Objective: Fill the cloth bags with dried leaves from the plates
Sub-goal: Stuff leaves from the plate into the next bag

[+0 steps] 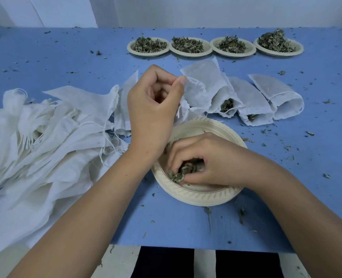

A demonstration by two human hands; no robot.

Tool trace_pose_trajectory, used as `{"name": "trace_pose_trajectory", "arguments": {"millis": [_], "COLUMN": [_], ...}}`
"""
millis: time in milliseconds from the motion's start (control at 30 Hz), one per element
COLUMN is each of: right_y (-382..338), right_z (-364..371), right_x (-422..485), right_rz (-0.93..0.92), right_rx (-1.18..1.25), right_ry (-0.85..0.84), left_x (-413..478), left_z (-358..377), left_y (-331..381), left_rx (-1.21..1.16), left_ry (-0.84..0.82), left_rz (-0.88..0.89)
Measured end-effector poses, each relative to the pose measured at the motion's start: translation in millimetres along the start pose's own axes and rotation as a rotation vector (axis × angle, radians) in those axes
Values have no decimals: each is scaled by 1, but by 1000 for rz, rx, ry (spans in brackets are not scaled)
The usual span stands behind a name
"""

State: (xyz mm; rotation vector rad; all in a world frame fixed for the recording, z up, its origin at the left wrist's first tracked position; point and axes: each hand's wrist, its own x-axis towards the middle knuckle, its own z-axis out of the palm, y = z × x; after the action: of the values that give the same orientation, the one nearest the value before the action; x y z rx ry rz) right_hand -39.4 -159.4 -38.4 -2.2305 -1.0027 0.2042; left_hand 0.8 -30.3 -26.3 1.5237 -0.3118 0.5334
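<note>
A cream plate [198, 194] lies on the blue table in front of me, nearly bare of leaves. My right hand [204, 161] rests inside it with fingers curled round a clump of dried leaves [183, 171]. Above the plate's far rim, my left hand [156, 105] pinches the mouth of a white cloth bag [194, 93] between thumb and fingers. Beside that bag lie three more white bags, two showing leaves at their mouths [227, 105] [252, 116] and a third [280, 97] to the right.
Several plates heaped with dried leaves [148, 46] [188, 46] [233, 46] [278, 44] line the far side of the table. A loose pile of empty cloth bags with drawstrings [45, 133] covers the left. Leaf crumbs are scattered over the blue surface [306, 147].
</note>
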Motion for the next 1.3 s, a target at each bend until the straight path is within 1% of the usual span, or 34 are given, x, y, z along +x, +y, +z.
{"name": "trace_pose_trajectory", "arguments": {"millis": [100, 200, 300, 367, 433, 500, 567, 633, 667, 767, 800, 833, 900, 967, 1067, 1100, 1167, 1233, 1300], "right_y": [1, 4, 5, 1, -1, 0, 1, 3, 4, 11, 13, 14, 15, 14, 11, 9, 9, 12, 14], "right_z": [-1, -7, -14, -19, -24, -27, -27, -23, -20, -12, -10, -10, -13, -17, -19, -18, -14, -12, -13], "right_x": [-1, -4, -8, -9, -10, -10, -9, -7, -6, -3, -2, -2, -3, -4, -6, -6, -5, -3, -3], "right_rz": [-38, -23, -29, -70, -117, -140, -114, -55, -26, 17, 24, 26, 17, 15, -44, -73, -105, -66, -17], "right_rx": [-37, -73, -8, 162, 356, 497, 575, 540, 453, -36, -155, -218, -224, -154, -47, -53, -146, -273, -308], "right_ry": [30, 69, 147, 275, 505, 747, 914, 1000, 1018, 954, 927, 902, 860, 841, 875, 890, 896, 839, 750], "left_x": [0, 0, -1, -1, 0, 1, -1, -2, -3, -6, -7, -8, -7, -6, -5, -5, -6, -7, -7], "left_z": [0, 1, 1, 1, 0, 0, 1, 2, 2, 3, 4, 5, 4, 3, 3, 3, 2, 2, 4], "left_y": [0, 0, -1, -1, -1, -1, -2, -3, -3, -4, -4, -5, -6, -8, -7, -7, -6, -6, -6], "left_rx": [-1, -3, -1, -3, -2, 12, 29, 34, 31, 57, 72, 81, 80, 66, 68, 63, 50, 60, 83], "left_ry": [-1, -7, -6, -3, -7, -40, -91, -132, -156, -253, -277, -288, -271, -232, -207, -216, -253, -294, -302], "left_rz": [6, 5, 8, 14, 15, 11, 13, 30, 45, 105, 116, 120, 115, 112, 122, 126, 141, 153, 139]}}
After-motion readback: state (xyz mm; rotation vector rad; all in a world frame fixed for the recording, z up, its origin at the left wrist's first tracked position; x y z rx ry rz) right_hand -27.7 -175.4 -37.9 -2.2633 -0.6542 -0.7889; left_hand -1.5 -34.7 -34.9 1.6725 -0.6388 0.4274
